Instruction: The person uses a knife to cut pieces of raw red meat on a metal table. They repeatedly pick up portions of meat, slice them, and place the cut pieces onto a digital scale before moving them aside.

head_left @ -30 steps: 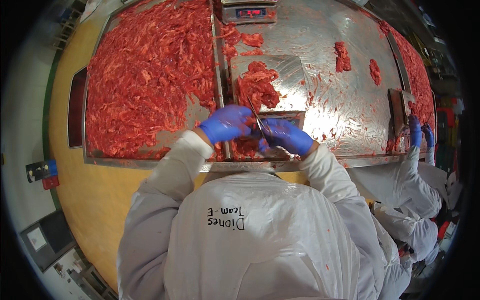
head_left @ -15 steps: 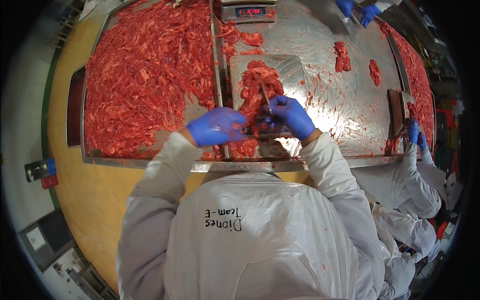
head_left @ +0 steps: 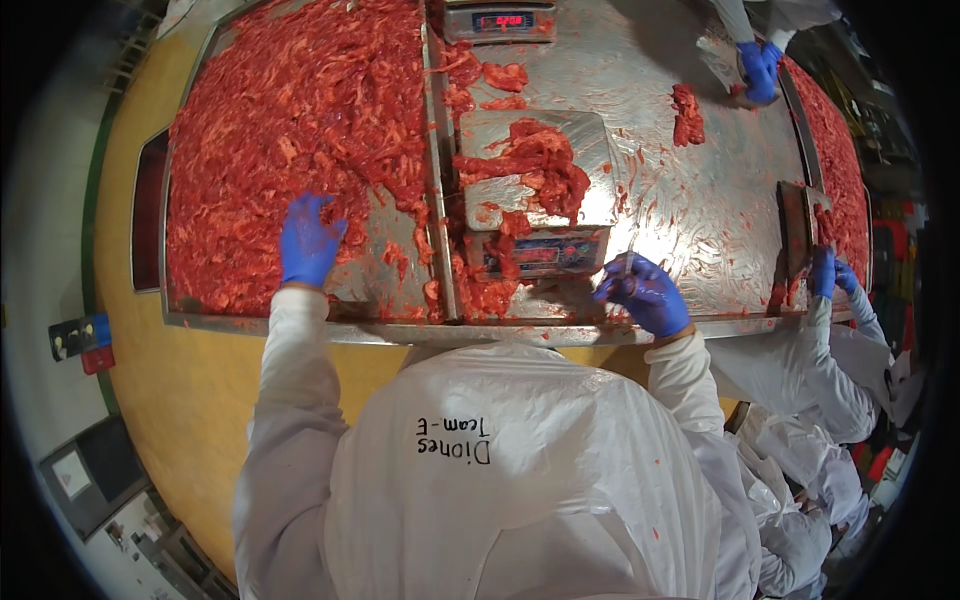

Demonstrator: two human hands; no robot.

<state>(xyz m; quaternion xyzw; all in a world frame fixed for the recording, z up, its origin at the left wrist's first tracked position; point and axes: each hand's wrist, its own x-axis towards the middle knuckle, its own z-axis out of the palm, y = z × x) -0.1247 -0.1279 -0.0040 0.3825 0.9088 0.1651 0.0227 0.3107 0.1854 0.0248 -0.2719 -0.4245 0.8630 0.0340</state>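
Left hand (head_left: 310,243), blue-gloved, was down at the near part of a broad heap of raw meat (head_left: 285,120), thumb and fingers apart, with red meat showing in the gap; could not tell whether any piece was caught there. The heap spread away ahead of that hand and to both sides, in a wide metal tray (head_left: 380,275) whose bare bottom showed just to the hand's right. Right hand (head_left: 652,298), same glove, was well apart from the left, fingers curled and clamped on a slim tool (head_left: 628,263), its end poking up past the fingers; the kind of tool was too small to make out. Ahead and to the left of the right hand sat a scale (head_left: 595,245), its lit panel just beside the fingers. A clump of meat (head_left: 560,170) lay on the scale's plate, one strip hanging down over the panel. Loose scraps (head_left: 487,297) lay left of the right hand, between tray wall and scale. Farther ahead of both hands stood a second scale (head_left: 545,25). Ahead and slightly right of the right hand, a lone piece of meat (head_left: 688,115) lay on the metal table (head_left: 720,200). Well off to its right, a co-worker's gloved hands (head_left: 823,272) were beside another meat heap (head_left: 830,130).
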